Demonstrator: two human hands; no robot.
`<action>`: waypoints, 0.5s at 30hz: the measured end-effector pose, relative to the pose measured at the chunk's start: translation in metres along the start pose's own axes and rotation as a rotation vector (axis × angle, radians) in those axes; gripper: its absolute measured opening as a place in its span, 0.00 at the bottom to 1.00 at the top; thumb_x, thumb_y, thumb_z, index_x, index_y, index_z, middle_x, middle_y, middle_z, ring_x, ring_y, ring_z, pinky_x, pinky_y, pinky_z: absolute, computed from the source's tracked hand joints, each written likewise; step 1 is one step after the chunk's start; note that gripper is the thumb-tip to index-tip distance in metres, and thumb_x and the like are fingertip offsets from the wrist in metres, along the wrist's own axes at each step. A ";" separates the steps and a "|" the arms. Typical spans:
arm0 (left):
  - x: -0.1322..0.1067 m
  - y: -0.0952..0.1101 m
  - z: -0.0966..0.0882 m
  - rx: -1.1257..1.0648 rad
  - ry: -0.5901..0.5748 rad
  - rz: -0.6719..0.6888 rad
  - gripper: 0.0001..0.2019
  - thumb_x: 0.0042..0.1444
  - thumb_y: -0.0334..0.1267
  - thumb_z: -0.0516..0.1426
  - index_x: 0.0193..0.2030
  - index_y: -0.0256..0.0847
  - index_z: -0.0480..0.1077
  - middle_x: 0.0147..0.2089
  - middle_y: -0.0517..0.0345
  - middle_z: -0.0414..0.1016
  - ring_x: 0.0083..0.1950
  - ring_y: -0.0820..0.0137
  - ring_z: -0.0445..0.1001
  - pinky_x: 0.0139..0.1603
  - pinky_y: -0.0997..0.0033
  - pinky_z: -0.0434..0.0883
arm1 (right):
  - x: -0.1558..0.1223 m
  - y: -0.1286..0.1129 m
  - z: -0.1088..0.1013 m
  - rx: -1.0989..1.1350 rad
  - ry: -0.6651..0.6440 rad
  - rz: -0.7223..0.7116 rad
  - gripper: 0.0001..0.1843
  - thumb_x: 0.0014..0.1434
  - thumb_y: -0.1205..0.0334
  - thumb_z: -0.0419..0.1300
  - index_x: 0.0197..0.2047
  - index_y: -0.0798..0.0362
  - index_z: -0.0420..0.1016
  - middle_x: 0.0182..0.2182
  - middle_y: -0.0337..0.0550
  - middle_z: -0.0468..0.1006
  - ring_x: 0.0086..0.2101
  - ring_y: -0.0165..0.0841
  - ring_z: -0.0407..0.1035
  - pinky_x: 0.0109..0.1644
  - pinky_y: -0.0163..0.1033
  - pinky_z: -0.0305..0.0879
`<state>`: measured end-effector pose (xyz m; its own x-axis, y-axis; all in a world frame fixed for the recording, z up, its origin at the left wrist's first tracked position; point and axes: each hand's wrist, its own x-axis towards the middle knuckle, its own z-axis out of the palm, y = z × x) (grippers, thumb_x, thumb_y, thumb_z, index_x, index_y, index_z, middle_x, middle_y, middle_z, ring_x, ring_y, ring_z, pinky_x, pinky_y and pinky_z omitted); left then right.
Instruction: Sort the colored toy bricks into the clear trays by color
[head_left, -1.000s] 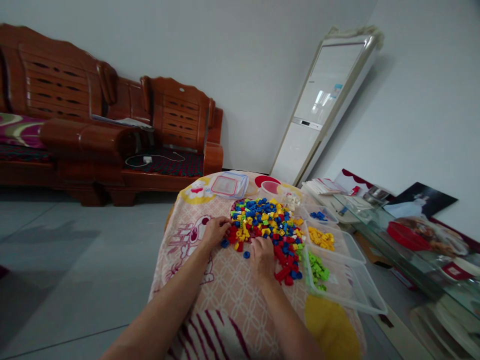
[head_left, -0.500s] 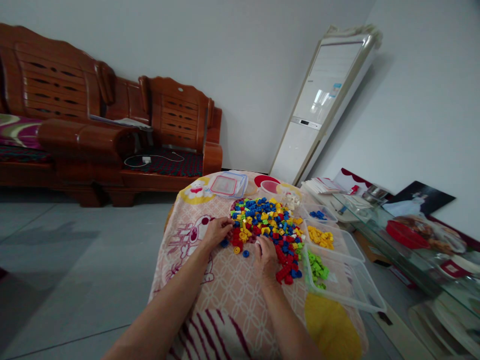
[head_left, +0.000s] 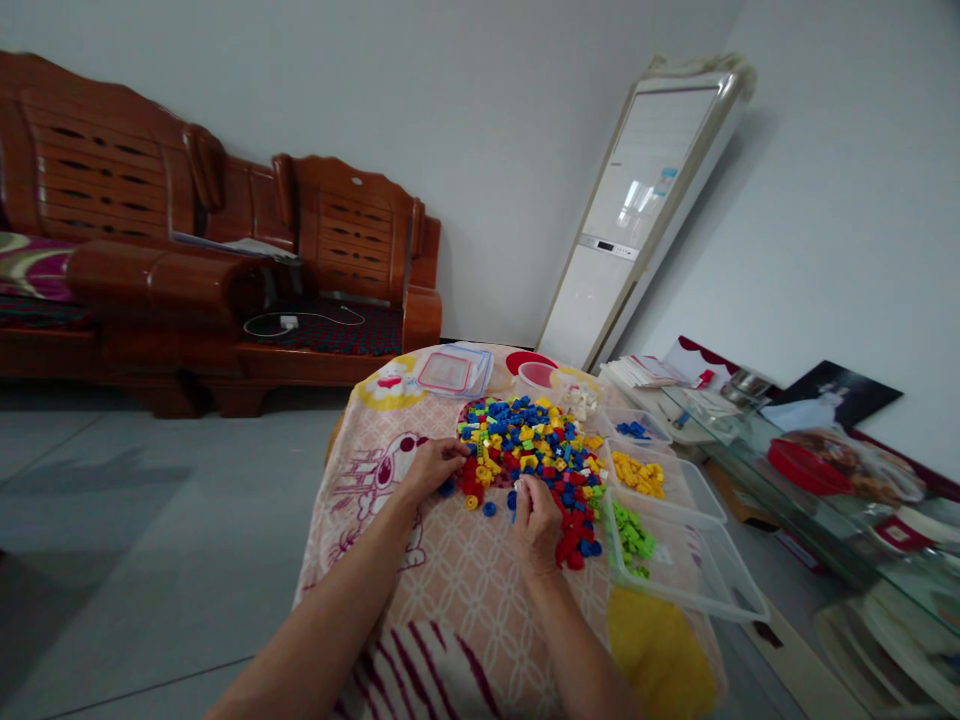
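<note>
A mixed heap of toy building bricks (head_left: 525,430) in red, blue, yellow and green lies on the cloth-covered table. My left hand (head_left: 435,468) is at the heap's left edge, its fingers bent together; anything between them is too small to make out. At the near side of the heap, my right hand (head_left: 538,518) pinches a small white brick (head_left: 518,484) between thumb and fingers. A yellow round piece (head_left: 471,502) and a blue round piece (head_left: 489,509) lie between the hands. Red bricks (head_left: 574,535) sit just right of my right hand.
Clear plastic boxes along the right hold green bricks (head_left: 634,535), yellow bricks (head_left: 637,474), blue bricks (head_left: 631,430) and white bricks (head_left: 579,398). Box lids (head_left: 446,373) lie at the back left. A glass-topped stand (head_left: 810,510) is right of the table.
My right hand has lifted and turned slightly, its fingers now closed in a pinch with the white brick showing. My left hand has stayed nearly in place at the heap's edge.
</note>
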<state>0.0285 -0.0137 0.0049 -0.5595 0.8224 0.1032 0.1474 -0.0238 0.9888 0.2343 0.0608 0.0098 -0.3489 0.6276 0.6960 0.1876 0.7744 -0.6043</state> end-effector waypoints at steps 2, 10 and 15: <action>0.000 0.000 0.000 0.003 0.000 -0.004 0.11 0.42 0.36 0.59 0.34 0.37 0.73 0.21 0.62 0.73 0.21 0.71 0.72 0.25 0.73 0.70 | 0.009 -0.002 -0.007 0.107 -0.043 0.201 0.20 0.63 0.50 0.50 0.38 0.56 0.75 0.29 0.48 0.79 0.30 0.35 0.74 0.35 0.37 0.70; -0.002 0.005 0.000 -0.001 0.000 0.009 0.11 0.42 0.36 0.59 0.35 0.35 0.73 0.23 0.61 0.73 0.21 0.73 0.72 0.25 0.73 0.71 | 0.089 0.032 -0.032 0.341 -0.150 0.671 0.16 0.47 0.50 0.61 0.25 0.57 0.73 0.16 0.42 0.73 0.19 0.38 0.71 0.20 0.40 0.69; -0.002 0.004 -0.001 0.008 0.005 0.011 0.11 0.43 0.36 0.59 0.35 0.35 0.73 0.21 0.61 0.72 0.21 0.72 0.72 0.25 0.73 0.70 | 0.158 0.047 -0.048 0.265 0.033 0.539 0.19 0.53 0.53 0.54 0.41 0.57 0.77 0.27 0.45 0.79 0.33 0.37 0.75 0.36 0.39 0.71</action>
<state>0.0296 -0.0158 0.0090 -0.5620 0.8192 0.1141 0.1595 -0.0281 0.9868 0.2324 0.2006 0.1101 -0.2387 0.9317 0.2738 0.0935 0.3027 -0.9485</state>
